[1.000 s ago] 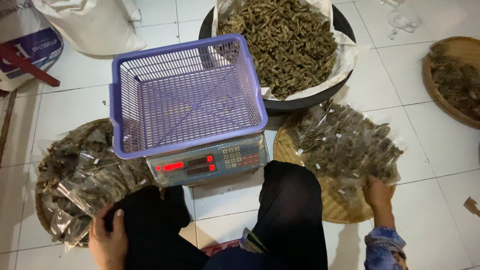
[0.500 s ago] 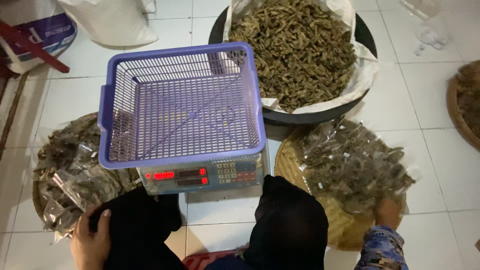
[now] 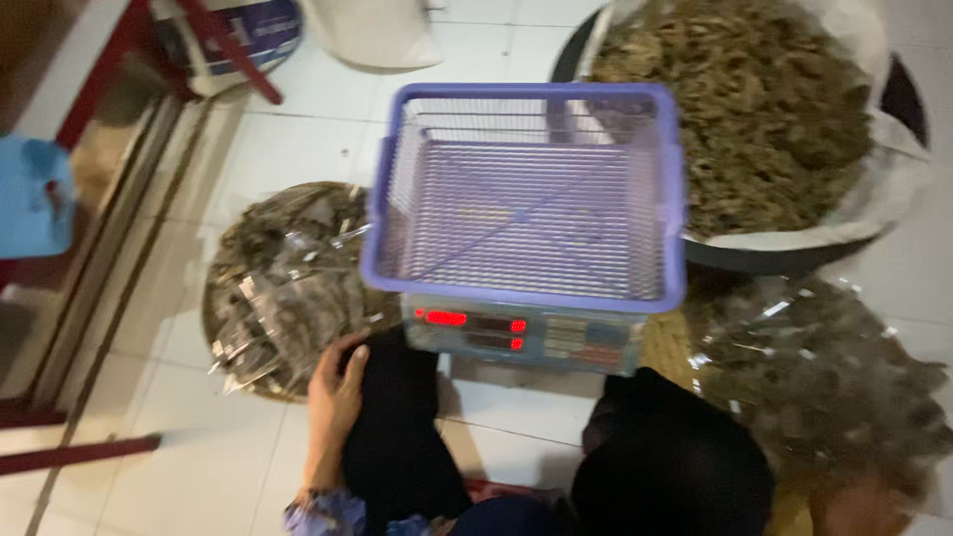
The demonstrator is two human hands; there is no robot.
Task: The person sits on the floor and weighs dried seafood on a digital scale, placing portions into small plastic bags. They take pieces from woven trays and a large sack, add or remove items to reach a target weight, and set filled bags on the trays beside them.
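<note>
Head view: blurred, looking down at tiled floor.
Purple plastic mesh basket (image 3: 526, 199): empty, on grey digital scale (image 3: 521, 333); nothing weighed yet.
Left hand (image 3: 336, 392): open, resting on knee, beside round tray of clear filled packets (image 3: 283, 283).
Right hand (image 3: 859, 506): low at frame edge, grip unclear, by second heap of packets (image 3: 814, 382).
Black basin of dried brown herbs (image 3: 754, 109): full, behind basket.

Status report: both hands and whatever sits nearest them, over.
Left hand open, resting on knee beside tray of clear packets. Right hand blurred at frame edge, grip unclear, by right packet pile. Purple basket sits empty on scale.
</note>
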